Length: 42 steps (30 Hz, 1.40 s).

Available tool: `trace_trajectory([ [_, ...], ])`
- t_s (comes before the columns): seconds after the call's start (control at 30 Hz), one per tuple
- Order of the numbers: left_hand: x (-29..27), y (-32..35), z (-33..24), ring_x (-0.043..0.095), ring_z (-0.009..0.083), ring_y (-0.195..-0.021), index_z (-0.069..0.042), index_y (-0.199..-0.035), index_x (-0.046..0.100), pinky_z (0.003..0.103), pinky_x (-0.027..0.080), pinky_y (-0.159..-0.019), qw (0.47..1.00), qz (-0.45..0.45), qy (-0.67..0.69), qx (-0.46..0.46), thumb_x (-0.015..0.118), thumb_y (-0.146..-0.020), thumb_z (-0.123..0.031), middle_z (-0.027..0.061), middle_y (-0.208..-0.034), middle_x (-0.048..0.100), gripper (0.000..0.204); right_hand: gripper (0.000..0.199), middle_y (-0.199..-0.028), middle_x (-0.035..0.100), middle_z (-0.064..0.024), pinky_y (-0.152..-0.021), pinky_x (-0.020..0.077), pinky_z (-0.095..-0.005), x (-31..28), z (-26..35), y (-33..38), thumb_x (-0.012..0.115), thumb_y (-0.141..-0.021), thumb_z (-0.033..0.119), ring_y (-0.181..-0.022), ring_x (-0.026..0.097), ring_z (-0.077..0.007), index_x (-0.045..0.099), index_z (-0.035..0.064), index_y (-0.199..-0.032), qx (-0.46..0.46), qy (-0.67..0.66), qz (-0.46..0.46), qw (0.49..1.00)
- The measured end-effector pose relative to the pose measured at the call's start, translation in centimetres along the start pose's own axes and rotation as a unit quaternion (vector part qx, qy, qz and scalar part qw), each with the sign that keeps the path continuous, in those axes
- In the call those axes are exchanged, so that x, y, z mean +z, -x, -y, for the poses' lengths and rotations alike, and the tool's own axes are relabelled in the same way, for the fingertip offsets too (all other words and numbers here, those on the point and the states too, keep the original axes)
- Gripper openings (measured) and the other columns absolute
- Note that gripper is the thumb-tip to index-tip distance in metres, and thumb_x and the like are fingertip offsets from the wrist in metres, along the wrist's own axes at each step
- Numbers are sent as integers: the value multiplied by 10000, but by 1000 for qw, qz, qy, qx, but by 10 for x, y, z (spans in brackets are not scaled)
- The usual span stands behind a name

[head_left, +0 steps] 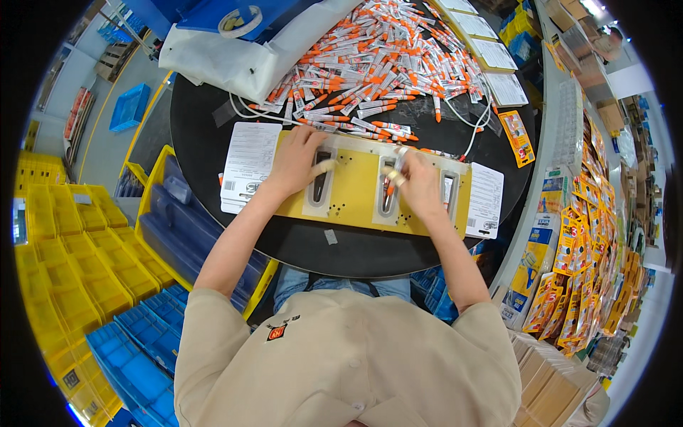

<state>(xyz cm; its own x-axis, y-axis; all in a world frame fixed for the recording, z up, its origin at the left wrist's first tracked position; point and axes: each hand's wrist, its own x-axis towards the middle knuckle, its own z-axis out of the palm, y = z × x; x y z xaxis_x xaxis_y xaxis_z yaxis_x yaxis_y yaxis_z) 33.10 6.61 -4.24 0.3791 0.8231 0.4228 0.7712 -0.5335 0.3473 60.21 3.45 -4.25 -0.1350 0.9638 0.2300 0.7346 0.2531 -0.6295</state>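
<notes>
A long yellow board (356, 186) lies across the black round table in front of me, with clear plastic blister trays set in it. My left hand (299, 158) rests open over the board's far edge, thumb spread beside the left blister (321, 186), which holds a dark, elongated piece. Over the middle blister (386, 203) is my right hand (420, 178), its wrapped thumb and forefinger apart and slightly blurred. An orange-and-dark item shows in that blister, just below the thumb. To the right, partly behind my right wrist, a third blister (449, 191) holds a white tube.
Beyond the board lies a large heap of white tubes with orange caps (384, 60). Printed white cards (249, 165) stick out at the board's left end, others (485, 199) at its right. Yellow bins (78, 256) and blue crates (135, 349) stand left; orange packages (569, 245) line the right.
</notes>
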Motion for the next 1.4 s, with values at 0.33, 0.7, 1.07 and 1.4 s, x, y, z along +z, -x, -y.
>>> trace_trajectory([
  [0.33, 103, -121, -18, 561, 333, -957, -21, -1014, 618, 405, 459, -819, 981, 152, 50, -110, 646, -820, -73, 156, -1026, 552, 204, 385, -992, 650, -184, -852, 485, -434, -128, -251, -64, 716, -809, 259, -953, 621, -360, 658, 34, -1115, 215, 227, -228, 922],
  [0.7, -11, -41, -38, 556, 304, -975, -59, -994, 617, 361, 467, -839, 984, 154, 91, -10, 581, -798, -18, 110, -1027, 553, 203, 1161, -1232, 572, -273, -939, 477, -411, -206, -377, -84, 766, -551, 705, -1146, 579, -345, 417, -32, -1378, 386, 292, 115, 868],
  [1.07, -41, 44, 1, 560, 361, -1068, -44, -1146, 611, 413, 464, -928, 992, 120, -41, -20, 660, -748, -33, 146, -1171, 588, 402, 417, -1159, 622, -114, -865, 489, -330, -275, -322, 81, 636, -904, 222, -1053, 596, -219, 564, 18, -1260, 303, -81, -336, 888],
  [1.4, -43, 88, 100, 381, 420, -1273, 46, -1310, 466, 481, 348, -1040, 919, 14, -199, -340, 731, -770, -405, 223, -1389, 454, 752, 685, -1203, 531, -251, -905, 410, -457, -249, -211, 115, 578, -873, 470, -1095, 502, -401, 440, -80, -1256, 308, 103, -415, 850],
])
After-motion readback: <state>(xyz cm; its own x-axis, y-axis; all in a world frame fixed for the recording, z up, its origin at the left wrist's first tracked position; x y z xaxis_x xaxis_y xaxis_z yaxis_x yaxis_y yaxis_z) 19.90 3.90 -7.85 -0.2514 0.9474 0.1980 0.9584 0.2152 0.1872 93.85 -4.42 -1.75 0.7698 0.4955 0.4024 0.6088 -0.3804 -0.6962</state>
